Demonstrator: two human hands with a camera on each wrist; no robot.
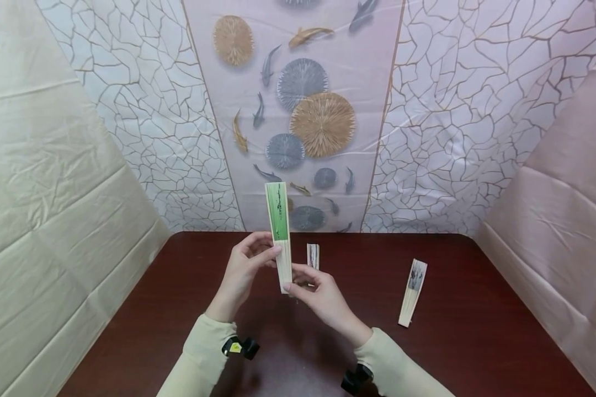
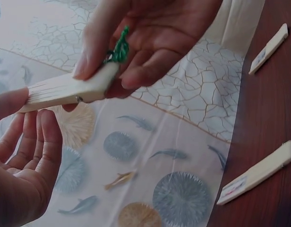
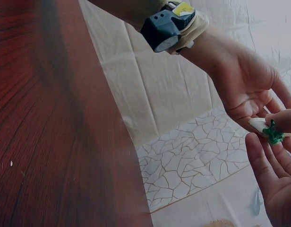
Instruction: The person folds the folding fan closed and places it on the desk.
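Note:
A folded hand fan (image 1: 280,220) with a green leaf and pale ribs is held upright above the table. My left hand (image 1: 243,270) pinches it around the middle, thumb on the near face. Lower down, my right hand (image 1: 328,300) pinches the rib end between thumb and fingers. In the left wrist view, the fan's rivet end (image 2: 96,87) carries a green tassel (image 2: 121,46) beside the right hand's thumb. The right wrist view also catches the tassel (image 3: 273,133) between the two hands; most of the fan is hidden there.
Behind the right hand, a second folded fan (image 1: 313,256) lies partly hidden on the dark red table (image 1: 193,353). Another folded fan (image 1: 413,292) with a grey-printed leaf lies to the right. Patterned cloth (image 1: 427,138) hangs along the table's far edge.

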